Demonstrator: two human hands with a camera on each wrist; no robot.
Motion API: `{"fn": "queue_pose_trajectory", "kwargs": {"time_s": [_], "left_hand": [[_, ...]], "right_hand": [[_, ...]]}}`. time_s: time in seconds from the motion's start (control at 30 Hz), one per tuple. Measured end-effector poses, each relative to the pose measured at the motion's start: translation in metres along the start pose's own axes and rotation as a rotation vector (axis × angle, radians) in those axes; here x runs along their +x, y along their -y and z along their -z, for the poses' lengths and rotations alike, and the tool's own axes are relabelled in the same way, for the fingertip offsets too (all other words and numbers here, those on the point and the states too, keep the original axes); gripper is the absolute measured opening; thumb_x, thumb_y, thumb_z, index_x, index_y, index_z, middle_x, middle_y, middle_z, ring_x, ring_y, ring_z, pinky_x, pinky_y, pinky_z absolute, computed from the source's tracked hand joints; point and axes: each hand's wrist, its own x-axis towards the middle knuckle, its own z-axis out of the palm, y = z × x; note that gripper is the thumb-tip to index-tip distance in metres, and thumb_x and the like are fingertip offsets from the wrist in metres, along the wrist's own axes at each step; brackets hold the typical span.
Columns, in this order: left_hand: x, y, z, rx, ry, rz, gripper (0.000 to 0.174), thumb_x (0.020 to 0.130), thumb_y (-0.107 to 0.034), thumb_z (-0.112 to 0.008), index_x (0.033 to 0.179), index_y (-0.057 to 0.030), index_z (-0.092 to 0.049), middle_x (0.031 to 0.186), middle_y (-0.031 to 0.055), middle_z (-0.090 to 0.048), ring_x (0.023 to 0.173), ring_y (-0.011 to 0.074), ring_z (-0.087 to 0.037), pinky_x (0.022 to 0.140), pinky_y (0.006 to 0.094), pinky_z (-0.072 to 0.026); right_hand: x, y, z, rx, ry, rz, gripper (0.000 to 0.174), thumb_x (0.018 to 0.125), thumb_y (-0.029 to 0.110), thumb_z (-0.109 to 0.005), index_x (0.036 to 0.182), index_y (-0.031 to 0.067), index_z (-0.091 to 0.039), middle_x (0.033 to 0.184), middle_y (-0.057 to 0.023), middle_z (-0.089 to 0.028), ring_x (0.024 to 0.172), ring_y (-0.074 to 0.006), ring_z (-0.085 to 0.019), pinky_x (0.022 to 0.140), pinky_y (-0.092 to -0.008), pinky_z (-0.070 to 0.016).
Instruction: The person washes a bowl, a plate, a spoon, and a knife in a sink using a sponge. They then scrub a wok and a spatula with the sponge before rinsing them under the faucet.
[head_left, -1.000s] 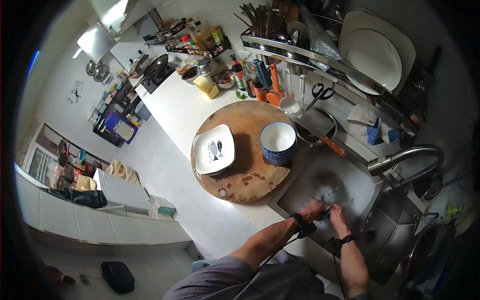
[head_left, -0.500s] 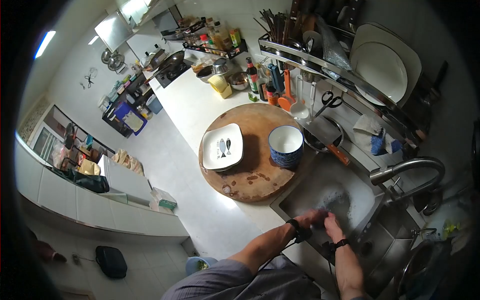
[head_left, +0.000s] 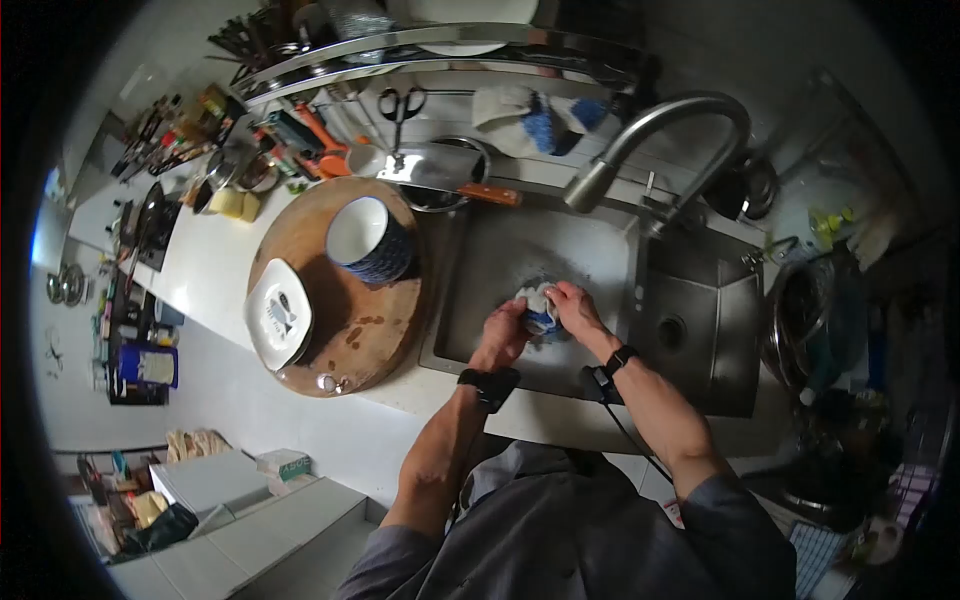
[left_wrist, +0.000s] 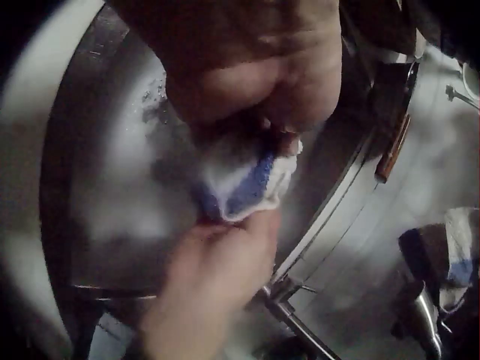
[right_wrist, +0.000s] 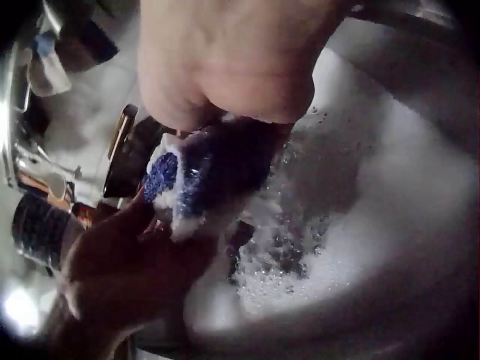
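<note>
Over the sink basin, a blue and white cloth [head_left: 541,308] is held between both hands. The left hand [head_left: 503,330] grips its left side, and the right hand [head_left: 577,308] grips the right side with curled fingers. In the left wrist view the cloth [left_wrist: 247,184] looks bunched, with the right hand [left_wrist: 214,277] at its lower end. The right wrist view shows the cloth's [right_wrist: 202,176] blue, rough face and the left hand [right_wrist: 127,270] beside it. Foamy water [right_wrist: 292,262] lies below. Most fingertips are hidden by the cloth and palms.
Left of the sink [head_left: 455,340] is a round wooden board [head_left: 375,350] bearing stacked blue bowls [head_left: 372,240] and a white fish-patterned dish [head_left: 279,314]. A cleaver [head_left: 440,168] lies behind. The faucet [head_left: 650,125] arches over the sink's back edge; another cloth [head_left: 515,118] hangs behind.
The head view has turned toward the sink, so the board and dishes appear farther left. Both hands are now raised a little, with the blue and white cloth plainly visible between them.
</note>
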Motion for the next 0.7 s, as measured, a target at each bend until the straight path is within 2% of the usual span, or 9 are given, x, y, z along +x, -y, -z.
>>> {"fn": "queue_pose_trajectory", "kwargs": {"time_s": [0.03, 0.07, 0.13, 0.17, 0.4, 0.5, 0.6, 0.63, 0.7], "left_hand": [[-0.012, -0.007, -0.018, -0.051, 0.04, 0.016, 0.029, 0.103, -0.023, -0.052, 0.123, -0.0034, -0.06, 0.113, 0.0084, -0.069, 0.101, 0.022, -0.068, 0.087, 0.0386, -0.0539], [-0.012, -0.008, -0.022, -0.104, 0.077, 0.026, 0.035, 0.107, -0.025, -0.044, 0.13, -0.0028, -0.058, 0.122, 0.0095, -0.067, 0.109, 0.0237, -0.065, 0.098, 0.0404, -0.0505], [-0.016, -0.008, -0.031, -0.093, 0.059, 0.047, 0.035, 0.107, -0.025, -0.046, 0.131, -0.0021, -0.057, 0.123, 0.0103, -0.066, 0.111, 0.0249, -0.064, 0.098, 0.043, -0.0503], [-0.016, -0.007, -0.033, -0.081, 0.034, 0.06, 0.036, 0.106, -0.024, -0.048, 0.132, -0.0013, -0.057, 0.124, 0.011, -0.066, 0.113, 0.0261, -0.063, 0.099, 0.0455, -0.0501], [-0.024, -0.006, -0.025, 0.524, -0.22, 0.091, 0.035, 0.095, -0.02, -0.064, 0.126, -0.0038, -0.061, 0.111, 0.0106, -0.068, 0.098, 0.0255, -0.067, 0.078, 0.0423, -0.0572], [-0.027, -0.02, -0.038, 0.619, -0.145, 0.021, 0.026, 0.092, -0.018, -0.067, 0.113, -0.0035, -0.066, 0.098, 0.0087, -0.069, 0.084, 0.0216, -0.066, 0.071, 0.0336, -0.0551], [-0.051, -0.059, -0.093, 0.533, 0.144, 0.072, 0.018, 0.097, -0.021, -0.065, 0.096, -0.0031, -0.069, 0.085, 0.0056, -0.068, 0.08, 0.0164, -0.064, 0.071, 0.0292, -0.0508], [-0.058, -0.065, -0.103, 0.535, 0.142, 0.072, 0.018, 0.097, -0.021, -0.065, 0.096, -0.0031, -0.069, 0.085, 0.0056, -0.068, 0.08, 0.0164, -0.064, 0.071, 0.0292, -0.0508], [-0.063, -0.072, -0.116, 0.336, 0.394, 0.037, 0.021, 0.098, -0.023, -0.064, 0.098, -0.0026, -0.069, 0.083, 0.0077, -0.069, 0.079, 0.019, -0.065, 0.072, 0.0322, -0.0515]], "right_hand": [[0.002, -0.001, 0.005, 0.172, 0.023, -0.097, 0.032, 0.099, 0.033, -0.059, 0.1, 0.0013, -0.067, 0.085, -0.0138, -0.069, 0.076, -0.0235, -0.061, 0.072, -0.0379, -0.048], [0.002, -0.004, 0.008, 0.169, 0.013, -0.102, 0.032, 0.099, 0.033, -0.059, 0.1, 0.0013, -0.067, 0.085, -0.0138, -0.069, 0.076, -0.0235, -0.061, 0.072, -0.0379, -0.048], [0.001, -0.007, 0.014, 0.542, 0.11, -0.237, 0.032, 0.099, 0.029, -0.06, 0.108, 0.0, -0.068, 0.092, -0.0041, -0.07, 0.083, -0.0133, -0.057, 0.077, -0.0327, -0.0473], [0.002, -0.014, 0.015, 0.541, 0.103, -0.239, 0.032, 0.099, 0.029, -0.06, 0.108, 0.0, -0.068, 0.092, -0.0041, -0.07, 0.083, -0.0133, -0.057, 0.077, -0.0327, -0.0473], [-0.018, -0.034, 0.035, 0.361, 0.21, -0.255, 0.027, 0.099, 0.021, -0.059, 0.113, -0.0001, -0.067, 0.102, -0.0054, -0.07, 0.094, -0.0148, -0.061, 0.085, -0.0302, -0.0485], [-0.012, -0.022, 0.05, 0.482, 0.352, -0.312, 0.024, 0.1, 0.023, -0.059, 0.11, 0.0028, -0.067, 0.101, -0.0068, -0.071, 0.089, -0.0144, -0.065, 0.08, -0.03, -0.0518], [-0.013, 0.024, 0.078, 0.688, 0.527, -0.308, 0.022, 0.101, 0.026, -0.057, 0.104, 0.0059, -0.066, 0.092, -0.0055, -0.071, 0.077, -0.0119, -0.065, 0.07, -0.0279, -0.0531], [-0.016, 0.038, 0.088, 0.769, 0.584, -0.264, 0.022, 0.102, 0.027, -0.056, 0.1, 0.0072, -0.065, 0.085, -0.0032, -0.071, 0.068, -0.0096, -0.063, 0.063, -0.0255, -0.0526], [-0.014, 0.038, 0.097, 0.831, 0.63, -0.183, 0.026, 0.103, 0.029, -0.055, 0.1, 0.0063, -0.065, 0.081, -0.0034, -0.07, 0.065, -0.0104, -0.063, 0.058, -0.0257, -0.0522]]}}
